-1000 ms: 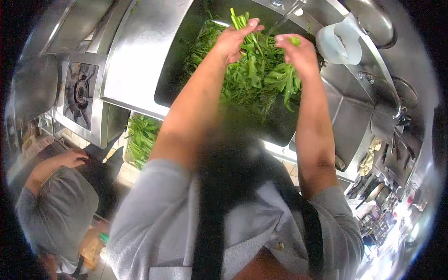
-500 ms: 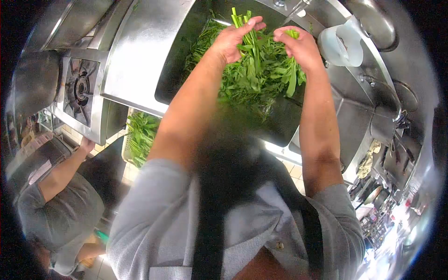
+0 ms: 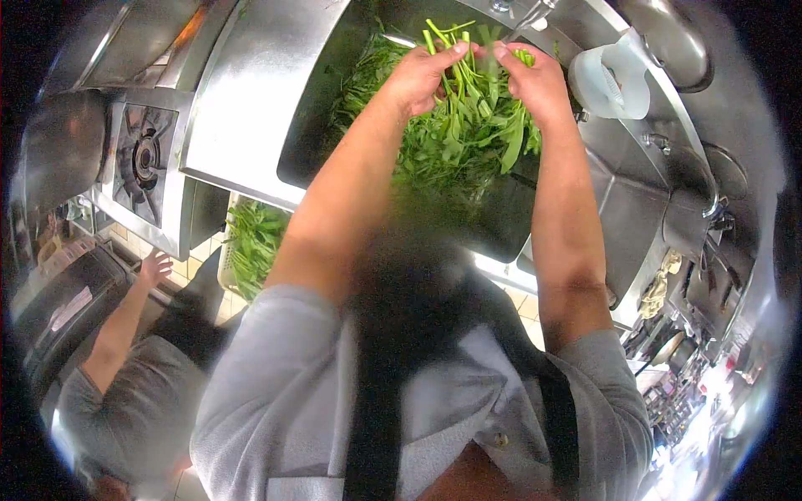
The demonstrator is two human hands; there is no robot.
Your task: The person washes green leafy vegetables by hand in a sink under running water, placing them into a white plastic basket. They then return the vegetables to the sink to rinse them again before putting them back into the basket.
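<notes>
Note left hand (image 3: pixel 418 82) at 12 o'clock, curled around leafy greens (image 3: pixel 459 104), and right hand (image 3: pixel 539 88) at 1, pinched closed on more: bright green, smooth-stemmed, long-leaved. Underneath, see tangled heap (image 3: pixel 430 159) in steel sink (image 3: pixel 309 138). Beyond, at 2, find translucent container (image 3: pixel 595 93).

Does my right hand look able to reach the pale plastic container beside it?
Probably yes: nothing visible blocks the way from your right hand to the pale plastic container, though the hand would likely need to release its greens first.

Head camera looks forward-down onto the hands (image 3: pixel 415 82); edges seem blurred.
</notes>
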